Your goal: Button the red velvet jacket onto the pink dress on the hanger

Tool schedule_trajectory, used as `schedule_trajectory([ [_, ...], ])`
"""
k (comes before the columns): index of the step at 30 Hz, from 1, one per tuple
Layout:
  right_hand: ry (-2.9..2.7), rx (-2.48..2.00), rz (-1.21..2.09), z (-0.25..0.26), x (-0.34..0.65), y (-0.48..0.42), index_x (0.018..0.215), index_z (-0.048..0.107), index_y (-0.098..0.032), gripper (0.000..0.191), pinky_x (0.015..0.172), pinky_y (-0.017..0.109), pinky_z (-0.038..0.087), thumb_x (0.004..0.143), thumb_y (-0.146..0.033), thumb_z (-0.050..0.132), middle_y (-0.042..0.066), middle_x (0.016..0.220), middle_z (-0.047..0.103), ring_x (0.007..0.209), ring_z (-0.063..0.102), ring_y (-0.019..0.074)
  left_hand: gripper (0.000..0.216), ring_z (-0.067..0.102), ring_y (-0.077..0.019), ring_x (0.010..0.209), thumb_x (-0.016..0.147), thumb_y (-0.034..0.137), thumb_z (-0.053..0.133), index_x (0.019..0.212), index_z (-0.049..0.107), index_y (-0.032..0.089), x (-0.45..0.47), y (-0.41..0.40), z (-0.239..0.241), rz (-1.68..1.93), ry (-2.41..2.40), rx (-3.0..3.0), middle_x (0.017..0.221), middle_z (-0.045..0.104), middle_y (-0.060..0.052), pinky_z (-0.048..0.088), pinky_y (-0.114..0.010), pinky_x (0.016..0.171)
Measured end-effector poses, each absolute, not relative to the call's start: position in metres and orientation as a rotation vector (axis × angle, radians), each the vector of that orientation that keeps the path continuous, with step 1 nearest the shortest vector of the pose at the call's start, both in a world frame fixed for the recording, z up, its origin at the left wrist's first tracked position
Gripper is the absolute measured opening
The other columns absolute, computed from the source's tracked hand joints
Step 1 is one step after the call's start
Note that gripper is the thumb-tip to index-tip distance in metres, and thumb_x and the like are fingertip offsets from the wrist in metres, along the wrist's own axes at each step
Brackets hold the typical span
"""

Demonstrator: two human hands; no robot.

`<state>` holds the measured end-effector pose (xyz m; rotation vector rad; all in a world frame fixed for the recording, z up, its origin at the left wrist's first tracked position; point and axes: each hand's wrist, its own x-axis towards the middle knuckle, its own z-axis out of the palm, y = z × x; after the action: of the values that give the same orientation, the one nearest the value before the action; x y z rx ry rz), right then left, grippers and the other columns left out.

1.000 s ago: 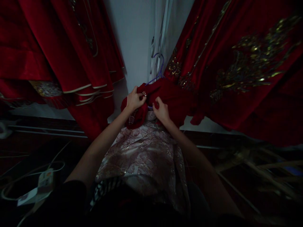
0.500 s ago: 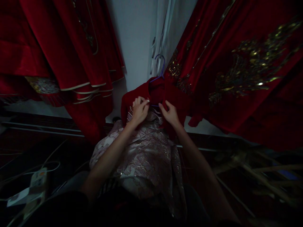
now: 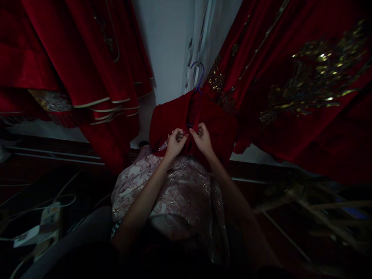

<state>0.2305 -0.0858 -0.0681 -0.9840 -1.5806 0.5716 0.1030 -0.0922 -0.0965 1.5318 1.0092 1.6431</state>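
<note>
Two pinches: my left hand (image 3: pixel 178 141) and right hand (image 3: pixel 202 139) each hold a red garment (image 3: pixel 170 116) edge, close together; purple hanger (image 3: pixel 200 82) beyond, patterned fabric (image 3: pixel 187 186) nearer me.

Very dim, near-black along the bottom.

Plain red jacket (image 3: pixel 171 112), purple hanger (image 3: pixel 199 81), pink-and-white floral fabric (image 3: pixel 186 190), gold-sequinned red garment (image 3: pixel 305 124)

Two hands (image 3: pixel 176 144) (image 3: pixel 204 141), one held red garment (image 3: pixel 170 117), one purple hanger (image 3: pixel 200 83).
</note>
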Motion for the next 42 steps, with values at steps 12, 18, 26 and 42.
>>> schedule_trajectory([
  [12,-1.557,-0.822,0.89,-0.051,0.249,-0.099,0.095,0.049,-0.025,0.042,0.086,0.031,0.051,0.07,-0.052,0.069,0.002,0.093,0.059,0.087,0.06,0.0151,0.012,0.062,-0.0136,0.073,0.082,0.027,0.056,0.091,0.054,0.019,0.081,-0.095,-0.069,1.37,1.044,2.083,0.082,0.065,-0.003,0.048,-0.025,0.068],
  [18,-1.54,-0.77,0.88,-0.058,0.252,-0.099,0.095,0.057,-0.023,0.039,0.084,0.03,0.053,0.067,-0.041,0.076,0.002,0.089,0.066,0.087,0.064,0.0149,0.015,0.062,-0.0118,0.075,0.082,0.029,0.057,0.092,0.054,0.017,0.073,-0.092,-0.067,1.313,0.944,2.072,0.083,0.064,-0.003,0.048,-0.022,0.069],
  [26,-1.454,-0.784,0.618,-0.058,0.24,-0.097,0.091,0.061,-0.021,0.026,0.075,0.027,0.056,0.073,-0.037,0.072,0.002,0.089,0.069,0.082,0.068,0.0144,0.01,0.065,-0.0157,0.075,0.084,0.019,0.05,0.092,0.055,0.018,0.075,-0.099,-0.042,1.14,1.066,2.41,0.082,0.067,-0.003,0.045,-0.024,0.066],
  [42,-1.449,-0.827,0.603,-0.059,0.247,-0.1,0.101,0.07,-0.021,0.029,0.085,0.034,0.058,0.075,-0.035,0.071,0.004,0.099,0.073,0.089,0.07,0.0179,0.024,0.061,-0.0167,0.064,0.088,0.031,0.045,0.089,0.061,0.014,0.078,-0.085,-0.025,0.896,1.183,2.717,0.073,0.066,-0.007,0.04,-0.026,0.06],
])
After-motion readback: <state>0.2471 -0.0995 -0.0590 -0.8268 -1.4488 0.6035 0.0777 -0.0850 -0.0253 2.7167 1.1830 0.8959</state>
